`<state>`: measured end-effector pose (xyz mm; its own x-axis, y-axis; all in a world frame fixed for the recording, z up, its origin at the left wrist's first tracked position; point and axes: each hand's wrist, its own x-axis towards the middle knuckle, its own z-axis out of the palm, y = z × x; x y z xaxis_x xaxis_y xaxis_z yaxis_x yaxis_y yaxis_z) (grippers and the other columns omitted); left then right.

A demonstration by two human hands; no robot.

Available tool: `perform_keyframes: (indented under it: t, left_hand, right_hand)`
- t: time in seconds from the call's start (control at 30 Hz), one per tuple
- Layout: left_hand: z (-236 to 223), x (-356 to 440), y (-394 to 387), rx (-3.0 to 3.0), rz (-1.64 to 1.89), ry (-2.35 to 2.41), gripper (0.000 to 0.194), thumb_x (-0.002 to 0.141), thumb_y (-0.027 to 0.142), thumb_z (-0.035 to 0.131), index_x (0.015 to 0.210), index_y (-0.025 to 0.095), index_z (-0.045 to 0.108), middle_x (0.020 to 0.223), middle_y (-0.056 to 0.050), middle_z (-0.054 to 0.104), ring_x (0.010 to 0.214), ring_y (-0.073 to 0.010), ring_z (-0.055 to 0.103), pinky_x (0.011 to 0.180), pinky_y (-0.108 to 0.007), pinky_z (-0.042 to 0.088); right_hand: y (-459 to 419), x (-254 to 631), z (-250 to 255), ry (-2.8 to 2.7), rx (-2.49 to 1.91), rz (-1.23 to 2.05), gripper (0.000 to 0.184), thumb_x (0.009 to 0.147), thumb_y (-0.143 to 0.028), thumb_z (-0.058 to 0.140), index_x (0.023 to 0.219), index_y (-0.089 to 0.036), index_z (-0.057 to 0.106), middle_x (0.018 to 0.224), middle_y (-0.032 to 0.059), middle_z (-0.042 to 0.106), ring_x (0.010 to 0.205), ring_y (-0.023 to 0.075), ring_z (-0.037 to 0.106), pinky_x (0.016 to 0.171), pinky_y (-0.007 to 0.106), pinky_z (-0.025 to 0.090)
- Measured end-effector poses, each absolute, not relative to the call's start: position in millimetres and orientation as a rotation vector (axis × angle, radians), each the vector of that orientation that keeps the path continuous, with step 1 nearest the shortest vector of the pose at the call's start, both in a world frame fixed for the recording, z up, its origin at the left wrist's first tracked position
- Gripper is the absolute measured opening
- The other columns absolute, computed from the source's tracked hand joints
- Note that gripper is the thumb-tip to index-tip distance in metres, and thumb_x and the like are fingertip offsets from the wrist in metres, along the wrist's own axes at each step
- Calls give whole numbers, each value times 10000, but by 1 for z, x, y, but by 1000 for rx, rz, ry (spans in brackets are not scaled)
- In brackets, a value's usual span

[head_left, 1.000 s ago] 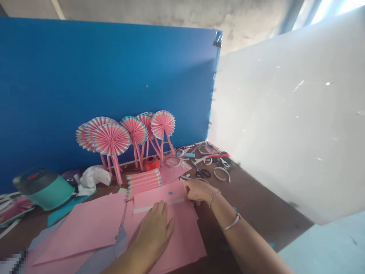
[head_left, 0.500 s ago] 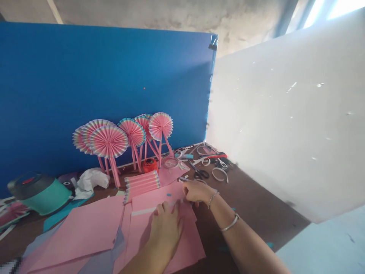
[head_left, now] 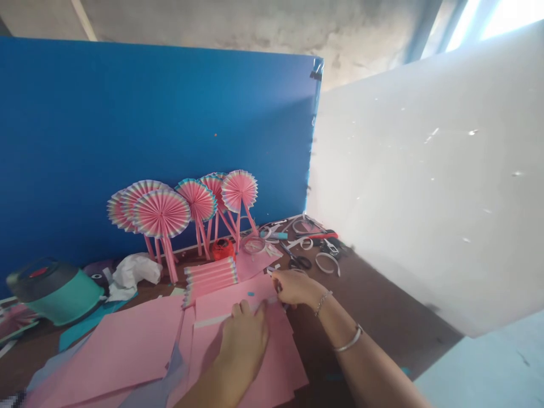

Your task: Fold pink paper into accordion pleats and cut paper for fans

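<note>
Your left hand (head_left: 244, 339), fingers bent, has shifted right along the narrow white strip (head_left: 210, 322) across the flat pink paper sheet (head_left: 227, 298). Your right hand (head_left: 298, 288) curls near the strip's right end; neither grip is discernible.

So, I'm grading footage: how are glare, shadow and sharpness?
Head view: glare bleaches the top right corner; head view: shadow darkens the blue panel at right; head view: the fans show clear pleats, while the bottom left corner is pixelated.
</note>
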<state>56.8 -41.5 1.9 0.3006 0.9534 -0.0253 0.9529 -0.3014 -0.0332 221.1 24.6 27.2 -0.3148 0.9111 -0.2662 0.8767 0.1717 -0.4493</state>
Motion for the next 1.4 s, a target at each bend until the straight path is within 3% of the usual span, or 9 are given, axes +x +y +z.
perform_keyframes:
  t: [0.13, 0.27, 0.37, 0.5, 0.6, 0.83, 1.1, 1.27, 1.4]
  left_hand:
    - [6, 47, -17, -2594, -152, -1813, 295, 866, 190, 384, 1016, 172, 638, 971, -116, 598, 989, -262, 545, 750, -348, 468]
    - [1, 40, 7, -2767, -544, -1792, 309, 856, 226, 412, 1095, 181, 602, 1040, -97, 631, 1022, -226, 547, 864, -337, 418]
    - [-1, 38, 18, -2886, -772, -1891, 302, 821, 287, 464, 1060, 193, 624, 1025, -79, 661, 949, -220, 582, 800, -306, 423]
    - [-1, 38, 21, -2929, -930, -1960, 247, 805, 287, 438, 734, 186, 651, 714, -15, 633, 683, -170, 553, 618, -254, 372]
    - [-1, 37, 22, -2931, -982, -1944, 265, 795, 255, 423, 626, 178, 612, 629, 3, 571, 629, -149, 503, 583, -243, 328]
    - [7, 25, 25, -3016, -1011, -1941, 289, 775, 279, 455, 560, 170, 614, 549, 23, 514, 601, -137, 473, 552, -228, 292]
    - [25, 30, 17, -2888, -918, -2001, 288, 809, 329, 465, 638, 176, 640, 611, 5, 595, 614, -145, 504, 548, -241, 275]
    - [19, 31, 17, -2819, -1012, -1889, 206, 814, 192, 434, 790, 197, 639, 756, -10, 667, 710, -156, 567, 619, -250, 330]
    - [19, 31, 16, -2766, -1049, -1835, 224, 800, 144, 411, 759, 197, 625, 765, -27, 660, 762, -178, 577, 651, -274, 357]
  right_hand:
    - [25, 221, 28, -2320, -1755, 767, 306, 604, -119, 580, 900, -198, 590, 818, 23, 654, 652, 153, 604, 518, 207, 343]
    - [27, 222, 24, -2295, -1553, 700, 341, 624, -102, 562, 951, -200, 581, 778, 5, 631, 698, 154, 573, 567, 214, 337]
    - [29, 219, 20, -2254, -1424, 637, 320, 660, -89, 539, 959, -197, 574, 763, 4, 627, 716, 152, 568, 603, 217, 348]
    - [31, 216, 16, -2219, -1319, 589, 311, 684, -65, 518, 960, -201, 563, 788, 4, 645, 725, 147, 588, 634, 217, 372]
    - [32, 214, 15, -2199, -1253, 559, 301, 696, -62, 528, 962, -198, 568, 832, 16, 664, 775, 155, 611, 674, 223, 393]
    - [30, 210, 21, -2127, -1196, 616, 221, 738, -102, 549, 928, -200, 606, 822, 23, 692, 792, 169, 635, 705, 253, 417]
    - [28, 204, 23, -2119, -1188, 516, 218, 741, -111, 578, 936, -206, 603, 798, 11, 704, 773, 173, 632, 809, 314, 369]
    - [22, 197, 29, -2130, -1189, 473, 198, 778, -112, 561, 946, -210, 596, 844, 18, 713, 796, 170, 640, 877, 346, 321]
    - [18, 192, 31, -2077, -1162, 488, 226, 758, -75, 543, 932, -212, 587, 857, 17, 712, 832, 177, 646, 889, 357, 317]
